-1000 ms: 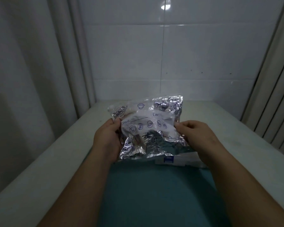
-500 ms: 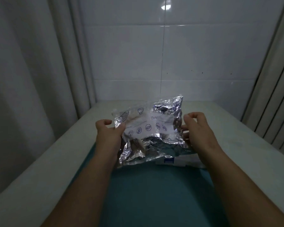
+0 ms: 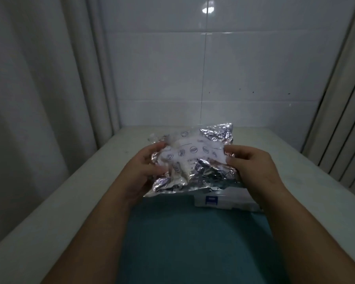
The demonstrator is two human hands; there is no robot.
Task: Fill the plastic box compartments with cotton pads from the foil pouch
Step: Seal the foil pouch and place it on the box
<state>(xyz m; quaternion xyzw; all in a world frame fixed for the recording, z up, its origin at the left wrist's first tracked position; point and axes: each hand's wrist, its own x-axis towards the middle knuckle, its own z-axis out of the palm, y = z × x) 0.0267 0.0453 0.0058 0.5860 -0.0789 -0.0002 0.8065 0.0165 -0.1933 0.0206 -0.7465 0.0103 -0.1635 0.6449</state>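
There is one tiled wall [image 3: 193, 68], one curtain [image 3: 39, 78] at 9 o'clock and one more curtain [image 3: 340, 119] at 3 o'clock. There is also one pale table [image 3: 70, 191], one teal mat [image 3: 193, 238], one foil pouch [image 3: 193, 160], two bare hands and one plastic box [image 3: 230, 199].

Both forearms reach in from 6 o'clock and meet at the pouch, which is held up off the table in the middle of the view. The left hand [image 3: 143, 169] grips the pouch at its 9 o'clock edge, with the fingers curled round the crinkled foil. The right hand [image 3: 252, 167] holds the 3 o'clock edge, back of the hand upward, with the fingertips pinched on the foil. The pouch is tilted, its 1 o'clock corner highest. Its near face is silver and creased, with a white panel printed with a row of small round signs. What lies inside it I cannot tell.

The box rests on the table at 5 o'clock from the pouch, just under the right wrist and partly hidden by the foil. Only its near wall shows, pale with one small blue label [image 3: 211, 200]; its compartments are out of sight. The mat lies at 6 o'clock, between the forearms, and its far edge meets the box. The table runs away toward 12 o'clock and ends at the wall, where one bright spot of light [image 3: 208, 9] shines on a glossy tile. The room is dim.
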